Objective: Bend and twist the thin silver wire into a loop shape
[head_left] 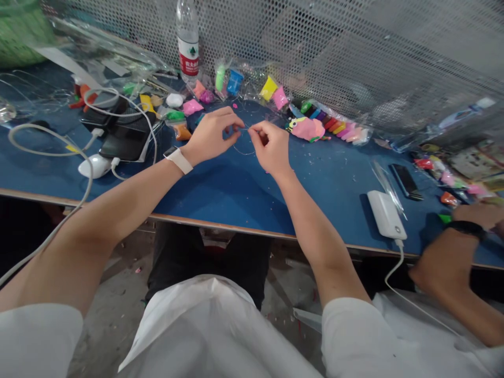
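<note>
Between my two hands runs a thin wire (244, 153), its lower part curving in a loop over the blue table. My left hand (214, 131), with a pale band at the wrist, pinches one part of it between thumb and fingertips. Close beside it, my right hand (271, 146) is closed, thumb against forefinger, on the wire too. Just right of that hand lies a pink clay figure (305, 128) with a white eye and bits of green and yellow. A small orange clay packet (181, 130) is near my left wrist.
Clay packets, including a yellow one (269, 88), line the mesh panel (331, 47) behind a water bottle (188, 47). Phones (125, 137) and cables lie left. A white power bank (386, 215) and a phone (406, 181) lie right, near another person's arm (449, 257).
</note>
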Motion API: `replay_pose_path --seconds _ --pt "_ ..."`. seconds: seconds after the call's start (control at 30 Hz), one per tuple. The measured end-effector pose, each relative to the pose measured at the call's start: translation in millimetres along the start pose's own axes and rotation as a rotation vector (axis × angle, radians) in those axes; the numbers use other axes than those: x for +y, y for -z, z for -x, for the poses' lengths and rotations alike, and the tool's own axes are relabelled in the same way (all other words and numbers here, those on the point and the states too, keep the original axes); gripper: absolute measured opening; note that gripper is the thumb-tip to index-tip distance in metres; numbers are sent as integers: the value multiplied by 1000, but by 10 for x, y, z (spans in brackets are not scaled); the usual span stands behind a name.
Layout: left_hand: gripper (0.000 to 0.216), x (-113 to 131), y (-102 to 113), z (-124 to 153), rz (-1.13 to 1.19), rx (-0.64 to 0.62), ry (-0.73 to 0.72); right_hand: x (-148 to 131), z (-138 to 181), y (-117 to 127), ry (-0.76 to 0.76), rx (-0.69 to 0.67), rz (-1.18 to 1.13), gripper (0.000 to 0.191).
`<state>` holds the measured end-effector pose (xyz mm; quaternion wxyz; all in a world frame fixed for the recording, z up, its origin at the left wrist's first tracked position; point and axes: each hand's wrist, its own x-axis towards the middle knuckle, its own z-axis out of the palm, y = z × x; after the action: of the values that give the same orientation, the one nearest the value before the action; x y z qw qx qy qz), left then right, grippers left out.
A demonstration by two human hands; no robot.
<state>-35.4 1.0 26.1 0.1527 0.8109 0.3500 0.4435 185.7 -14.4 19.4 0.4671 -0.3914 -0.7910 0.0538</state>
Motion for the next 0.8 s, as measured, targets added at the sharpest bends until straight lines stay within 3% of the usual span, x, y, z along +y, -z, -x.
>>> replay_pose_path --seconds 0.33,0.6,0.8 --pt "5 -32 -61 5 -212 -14 -63 19 19 -90 -44 -26 4 55" --pt "12 -52 -8 0 -191 -44 -56 16 21 -78 -70 6 -53 70" --pt "16 -16 -31 11 -129 -21 -50 54 15 -52 -86 0 -72 70"
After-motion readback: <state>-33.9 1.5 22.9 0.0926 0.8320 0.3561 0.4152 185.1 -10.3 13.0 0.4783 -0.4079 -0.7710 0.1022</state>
